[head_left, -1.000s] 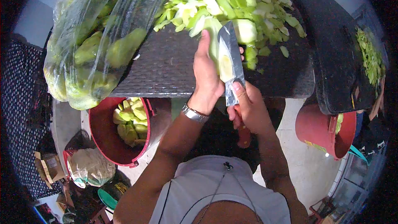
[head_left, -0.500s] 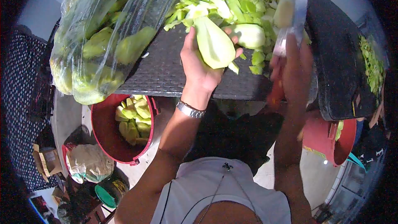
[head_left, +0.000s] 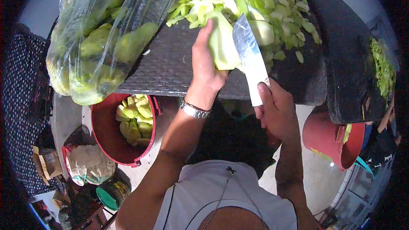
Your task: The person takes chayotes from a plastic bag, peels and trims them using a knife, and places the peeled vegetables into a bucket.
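My left hand [head_left: 208, 66] cups a peeled, pale-green, pear-shaped fruit [head_left: 223, 44] above the front of the dark woven tabletop [head_left: 170, 66]. My thumb lies along its left side. In my right hand [head_left: 276, 108] is a broad-bladed knife [head_left: 249, 49], tip pointing up and away, its blade close along the fruit's right side. Whether the blade touches the fruit I cannot tell. Another peeled fruit [head_left: 263, 33] lies behind the blade, partly hidden. Beyond it spreads a heap of green peelings [head_left: 283, 21].
On the left of the table a clear plastic bag [head_left: 100, 55] of green fruit overhangs the edge. Below stands a red bucket [head_left: 100, 130] with peeled pieces. A second red bucket [head_left: 319, 138] sits lower right, near a dark chair-like surface [head_left: 347, 59]. A sack [head_left: 91, 164] lies lower left.
The knife has swung from the upper right down and left to the fruit's side. My left hand has turned the fruit a little and moved slightly.
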The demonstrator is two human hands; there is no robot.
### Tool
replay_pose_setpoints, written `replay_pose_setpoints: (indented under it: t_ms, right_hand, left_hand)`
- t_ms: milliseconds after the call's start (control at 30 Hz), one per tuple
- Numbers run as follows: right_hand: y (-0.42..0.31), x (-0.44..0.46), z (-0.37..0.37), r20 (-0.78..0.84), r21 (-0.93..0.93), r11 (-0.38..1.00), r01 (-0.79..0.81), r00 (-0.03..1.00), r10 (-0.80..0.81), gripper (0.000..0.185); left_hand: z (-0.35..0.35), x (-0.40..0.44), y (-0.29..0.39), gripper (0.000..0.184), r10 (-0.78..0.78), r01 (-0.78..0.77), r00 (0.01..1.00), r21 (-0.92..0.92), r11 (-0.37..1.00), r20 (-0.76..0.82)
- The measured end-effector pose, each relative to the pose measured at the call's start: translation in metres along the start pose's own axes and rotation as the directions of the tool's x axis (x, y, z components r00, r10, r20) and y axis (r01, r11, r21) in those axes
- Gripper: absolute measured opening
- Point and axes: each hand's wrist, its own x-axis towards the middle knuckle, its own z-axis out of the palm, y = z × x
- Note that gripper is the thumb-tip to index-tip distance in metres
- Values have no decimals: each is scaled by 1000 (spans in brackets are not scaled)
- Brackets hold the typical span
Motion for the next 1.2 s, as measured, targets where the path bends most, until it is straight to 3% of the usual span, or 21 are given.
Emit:
replay_pose_setpoints:
  t_ms: [67, 167, 400, 633, 900, 933, 1000, 1200]
  right_hand:
    - [-4, -5, 1, 9, 19, 994, -103, 995, 103, 37]
    - [0, -12, 0, 27, 6, 992, -124, 992, 124, 36]
    - [14, -20, 11, 46, 140, 981, -131, 991, 125, 37]
    - [21, -18, 23, 46, 303, 945, -121, 993, 112, 34]
    - [21, -11, 20, 90, 502, 855, -128, 991, 96, 35]
    - [19, -11, 19, 103, 499, 852, -157, 987, 122, 35]
    - [13, -11, 18, 122, 493, 844, -211, 977, 173, 34]
    - [21, -10, 29, 50, 378, 922, -86, 996, 73, 35]
  left_hand:
    - [-1, 0, -2, 44, -8, 8, 1000, 32, 999, 5]
    - [-3, 2, -4, 44, -27, 27, 1000, 46, 999, 12]
    - [1, -5, -6, 50, -45, 47, 999, 137, 990, -11]
    - [-4, -14, -28, 52, -188, 177, 978, 117, 977, 94]
    - [-1, -19, -44, 37, -98, 103, 993, 92, 990, -65]
    - [1, -20, -43, 28, -86, 88, 996, 51, 995, -38]
    - [1, -19, -36, 28, -128, 128, 992, 48, 991, 11]
    - [-5, -17, -34, 33, -151, 149, 989, 165, 975, -3]
